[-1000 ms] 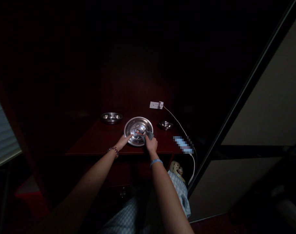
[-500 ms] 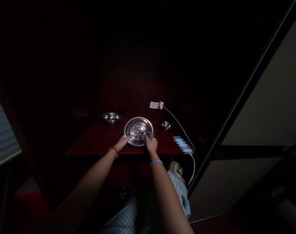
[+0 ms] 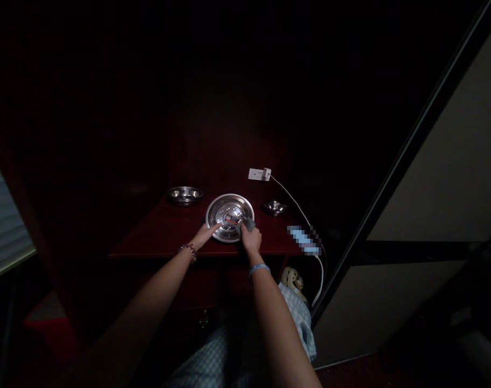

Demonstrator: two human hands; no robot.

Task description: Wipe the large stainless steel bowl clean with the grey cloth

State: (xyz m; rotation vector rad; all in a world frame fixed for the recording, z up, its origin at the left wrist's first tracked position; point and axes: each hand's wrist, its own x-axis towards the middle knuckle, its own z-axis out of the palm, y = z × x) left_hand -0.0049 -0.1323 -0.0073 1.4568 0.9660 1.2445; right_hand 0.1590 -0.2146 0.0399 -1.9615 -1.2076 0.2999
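Arms, from the left: how do they lie?
— Both reach straight forward over the near edge of the dark red table [image 3: 156, 233]. The left forearm angles in from the left, a beaded bracelet [image 3: 188, 249] on its wrist.

And that hand?
— The left hand [image 3: 205, 235] is flat and narrow, fingers stretched out together, fingertips on the near-left rim of the steel plate [image 3: 230, 207]. It grips nothing.

Where is the plate?
— Near the middle of the table's front edge, with 1 small label [image 3: 229, 219] on it. A larger bowl [image 3: 184, 194] sits toward the back left, apart from it.

The other hand?
— The right hand [image 3: 250, 239], a blue band [image 3: 258, 268] at the wrist, is curled around a grey cloth [image 3: 248, 223] pressed to the plate's near-right rim.

Further right?
— 1 small bowl [image 3: 275, 207] just beside the plate, a white socket [image 3: 260, 174] at the back, and a white cable [image 3: 297, 207] running off the right edge.
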